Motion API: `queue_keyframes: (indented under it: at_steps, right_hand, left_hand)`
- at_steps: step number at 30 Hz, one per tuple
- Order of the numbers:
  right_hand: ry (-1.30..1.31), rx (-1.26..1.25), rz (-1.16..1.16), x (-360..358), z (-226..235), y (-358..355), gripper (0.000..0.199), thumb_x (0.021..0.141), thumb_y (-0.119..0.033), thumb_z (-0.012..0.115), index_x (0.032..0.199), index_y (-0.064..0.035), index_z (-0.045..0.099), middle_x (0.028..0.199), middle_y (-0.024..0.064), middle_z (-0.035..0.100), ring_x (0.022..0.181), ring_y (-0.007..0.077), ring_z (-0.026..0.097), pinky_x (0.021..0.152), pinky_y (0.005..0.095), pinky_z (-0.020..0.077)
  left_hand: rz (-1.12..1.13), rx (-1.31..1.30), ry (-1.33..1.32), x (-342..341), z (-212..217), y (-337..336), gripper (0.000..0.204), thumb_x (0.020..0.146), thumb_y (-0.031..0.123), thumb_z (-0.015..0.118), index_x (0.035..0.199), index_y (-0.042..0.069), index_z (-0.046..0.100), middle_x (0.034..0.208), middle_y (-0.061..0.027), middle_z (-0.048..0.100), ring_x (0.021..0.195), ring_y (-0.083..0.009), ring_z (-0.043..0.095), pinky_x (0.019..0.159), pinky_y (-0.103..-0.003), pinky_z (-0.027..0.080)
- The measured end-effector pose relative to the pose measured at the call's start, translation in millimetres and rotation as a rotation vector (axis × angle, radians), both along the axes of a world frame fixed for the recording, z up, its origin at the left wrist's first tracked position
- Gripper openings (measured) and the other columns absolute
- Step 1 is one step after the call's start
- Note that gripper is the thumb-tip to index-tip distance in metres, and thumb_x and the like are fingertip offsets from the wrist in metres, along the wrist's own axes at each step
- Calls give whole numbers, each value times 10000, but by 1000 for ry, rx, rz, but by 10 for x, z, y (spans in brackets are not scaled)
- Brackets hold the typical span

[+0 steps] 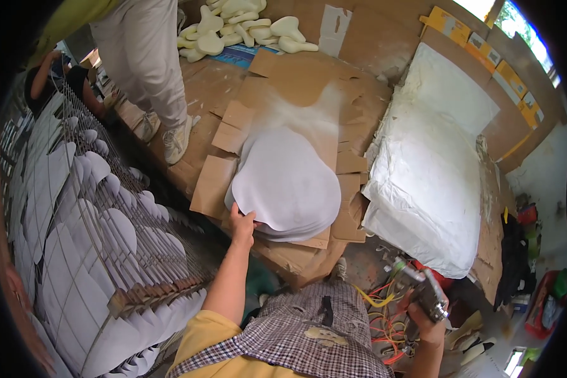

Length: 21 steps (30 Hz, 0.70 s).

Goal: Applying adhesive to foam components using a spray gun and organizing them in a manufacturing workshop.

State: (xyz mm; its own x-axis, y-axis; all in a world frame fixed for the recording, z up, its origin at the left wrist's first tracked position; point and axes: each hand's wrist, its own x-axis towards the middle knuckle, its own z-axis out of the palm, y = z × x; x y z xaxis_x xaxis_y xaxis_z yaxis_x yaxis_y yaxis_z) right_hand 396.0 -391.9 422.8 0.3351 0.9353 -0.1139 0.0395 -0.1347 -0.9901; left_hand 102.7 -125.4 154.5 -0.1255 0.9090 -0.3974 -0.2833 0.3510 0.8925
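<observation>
Pale grey stack (286, 179) of rounded, wavy-edged sheets lies in front of you, on the brown cardboard (233, 135), its layers showing along the edge nearest you. Your left hand (242, 228) reaches up to the lower left edge of the stack, its fingers touching the rim there; you have the index finger and thumb close together, but I cannot tell whether they are clamped on a sheet or only resting against it. Your right hand (426, 319) is well apart from the stack, off to your right, with its fingers wrapped around a metal spray gun (429, 293), part of which is blurred. Below that gun, orange and yellow hoses (384, 340) lie in a tangle beside your checked apron (309, 315). Just right of the cardboard under the stack, a large slab in white wrapping (431, 195) lies tilted in your view. Beyond the stack, a heap of pale yellow saddle-shaped pieces (239, 25) sits partly on a blue sheet (239, 55). To your left stands a wire rack (148, 230) filled with many more grey pieces (63, 271). Past it, another person in light trousers (151, 57) has 2 pale shoes (177, 140) near the cardboard's far left part.
</observation>
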Motion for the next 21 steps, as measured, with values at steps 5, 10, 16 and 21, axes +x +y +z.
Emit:
queue_keyframes:
  at_steps: [5, 10, 16, 21]
  right_hand:
    - [-14, -20, -22, 163, -24, -52, 603, 733, -79, 665, 1269, 36, 415, 791, 87, 608, 690, 151, 595, 618, 259, 474]
    - [11, -25, 39, 69, -48, -78, 605, 758, -74, 651, 1294, 35, 394, 828, 76, 608, 751, 152, 592, 667, 270, 480]
    - [-57, -128, 248, 208, -87, -100, 615, 715, 16, 617, 1293, 25, 408, 847, 87, 616, 748, 139, 591, 671, 269, 481]
    - [8, -29, 83, 19, 63, -1, 616, 722, 14, 623, 1298, 21, 407, 819, 80, 610, 693, 132, 584, 633, 258, 477]
  left_hand:
    - [-27, 133, -335, 139, 512, 22, 536, 805, -71, 468, 1304, 97, 366, 1193, -100, 516, 992, -237, 579, 718, -356, 556]
    - [118, 412, -564, 112, 1583, 136, 480, 823, -61, 484, 1273, 78, 387, 1158, -95, 530, 984, -226, 585, 790, -344, 546]
    - [331, 744, -579, -396, 2368, 27, 404, 867, -13, 502, 1253, 81, 431, 1111, -82, 561, 951, -215, 587, 837, -367, 512]
    - [409, 874, -513, -723, 2532, -49, 341, 886, 18, 501, 1222, 61, 460, 1095, -87, 566, 949, -217, 586, 832, -367, 518]
